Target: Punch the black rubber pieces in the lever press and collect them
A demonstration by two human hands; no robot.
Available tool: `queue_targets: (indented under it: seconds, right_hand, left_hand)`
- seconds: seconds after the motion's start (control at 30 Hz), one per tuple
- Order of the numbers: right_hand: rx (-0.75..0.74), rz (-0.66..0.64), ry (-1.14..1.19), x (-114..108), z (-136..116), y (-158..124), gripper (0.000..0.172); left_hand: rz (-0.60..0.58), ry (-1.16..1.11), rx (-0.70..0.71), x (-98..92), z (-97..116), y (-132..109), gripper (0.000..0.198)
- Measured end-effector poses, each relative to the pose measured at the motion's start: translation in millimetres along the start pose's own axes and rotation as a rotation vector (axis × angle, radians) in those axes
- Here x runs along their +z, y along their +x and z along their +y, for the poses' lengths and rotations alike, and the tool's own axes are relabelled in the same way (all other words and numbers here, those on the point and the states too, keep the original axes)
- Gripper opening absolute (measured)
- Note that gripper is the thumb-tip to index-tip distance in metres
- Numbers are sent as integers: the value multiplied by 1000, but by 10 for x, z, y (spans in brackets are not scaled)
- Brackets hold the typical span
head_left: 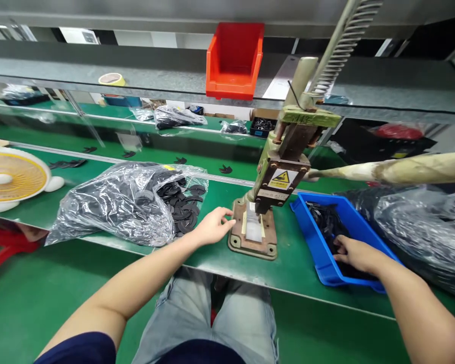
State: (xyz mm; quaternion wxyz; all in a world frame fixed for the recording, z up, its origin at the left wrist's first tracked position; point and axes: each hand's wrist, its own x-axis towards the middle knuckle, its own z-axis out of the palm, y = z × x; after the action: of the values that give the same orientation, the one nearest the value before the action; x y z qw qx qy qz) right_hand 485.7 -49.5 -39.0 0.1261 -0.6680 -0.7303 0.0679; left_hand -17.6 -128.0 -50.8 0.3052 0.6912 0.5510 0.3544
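A hand-lever press (276, 172) stands on the green bench, its rusty base plate (253, 241) in front of me. My left hand (213, 226) rests beside the base's left edge, fingers loosely curled, nothing visibly in them. My right hand (354, 253) reaches into the blue bin (318, 247) of black flat parts, fingers bent down among them; whether it grips one is hidden. An open clear bag (125, 202) of black ring-shaped parts lies to the left, with loose rings (184, 205) spilling from it near my left hand.
The press lever (405, 169), wrapped in tape, sticks out to the right above the blue bin. A red bin (235, 58) sits on the upper shelf. A small fan (9, 177) stands at far left. More bagged parts (420, 222) lie at right.
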Motion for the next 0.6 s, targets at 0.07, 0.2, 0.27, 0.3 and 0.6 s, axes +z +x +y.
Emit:
queue_targets:
  seconds: [0.07,0.2,0.27,0.3,0.6]
  right_hand:
    - [19,-137,-33,13,-12,-19,15]
    - [67,-278,-100,-46,10,-81,15]
    - [71,-330,-107,-50,15,-114,24]
    - [70,-358,-111,-41,11,-128,29]
    - [86,-254,-113,-104,-103,-231,33]
  left_hand:
    - [32,-64,-37,47,-51,-179,38]
    - [120,-157,-30,125,-200,-385,34]
    - [139,-173,-28,150,-246,-429,32]
    - [139,-174,-34,163,-260,-445,31]
    - [146,-137,31,257,-296,-587,27]
